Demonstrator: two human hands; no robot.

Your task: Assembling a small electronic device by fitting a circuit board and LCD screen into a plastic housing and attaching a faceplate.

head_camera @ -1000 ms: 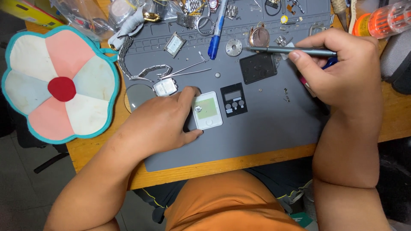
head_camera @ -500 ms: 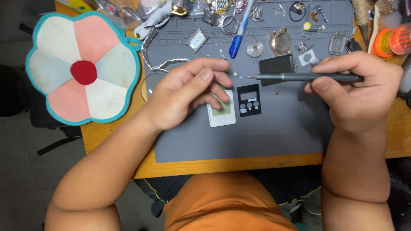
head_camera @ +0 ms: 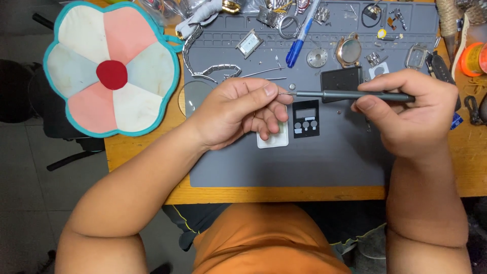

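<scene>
Since half a second ago both hands have lifted slightly and drawn together, so the tool tip now meets the left fingertips instead of stopping short of them.

Far to the left of the grip lies a flower-shaped cloth pad (head_camera: 111,76) with a red centre, partly off the wooden table (head_camera: 147,157). Nearer, just left of the hand, a round glass disc (head_camera: 195,96) rests on the edge of the grey work mat (head_camera: 284,167), with a metal watch bracelet (head_camera: 213,70) above it.

The left hand (head_camera: 238,114) has thumb and forefinger pinched together, seemingly on something tiny at the tool's point; the piece itself is too small to make out. Directly below the pinch sits a white rectangular watch module (head_camera: 274,139), half covered by the curled fingers, and just right of it a black rectangular faceplate (head_camera: 306,119).

The right hand (head_camera: 406,119) is closed around a slim grey precision screwdriver (head_camera: 350,95), held level, its tip touching the left fingertips. Above the shaft lie a blue pen (head_camera: 300,38), a round bronze watch case (head_camera: 349,50) and a black square part (head_camera: 341,78).

As a judgement, the work goes best with both wrists braced on the mat, the shaft kept level, and light pressure so the small piece does not spring away among the loose parts.
</scene>
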